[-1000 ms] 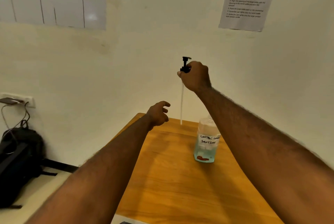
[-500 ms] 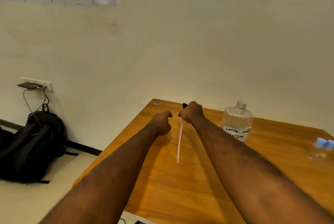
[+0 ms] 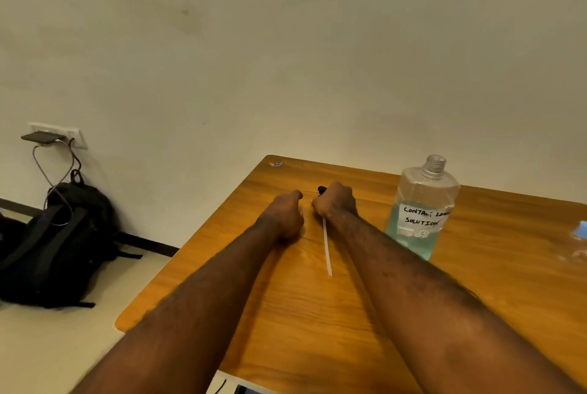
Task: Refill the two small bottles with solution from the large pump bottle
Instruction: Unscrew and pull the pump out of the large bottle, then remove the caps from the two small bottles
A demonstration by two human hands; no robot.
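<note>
Pump head (image 3: 321,189) is gripped in my right hand (image 3: 335,203) on the bench (image 3: 317,323), dip tube (image 3: 327,250) pointing back toward me, open large bottle (image 3: 422,212) standing near on that hand's right, left hand (image 3: 286,215) clenched empty alongside.

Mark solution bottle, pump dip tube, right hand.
solution bottle (image 3: 422,219): head view, on its handwritten label.
pump dip tube (image 3: 327,247): head view, mid-length of the white tube.
right hand (image 3: 336,203): head view, back of hand.

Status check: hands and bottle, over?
Right hand grips pump, tube on table. Left hand curled, empty. Large bottle uncapped, upright beside right forearm.
</note>
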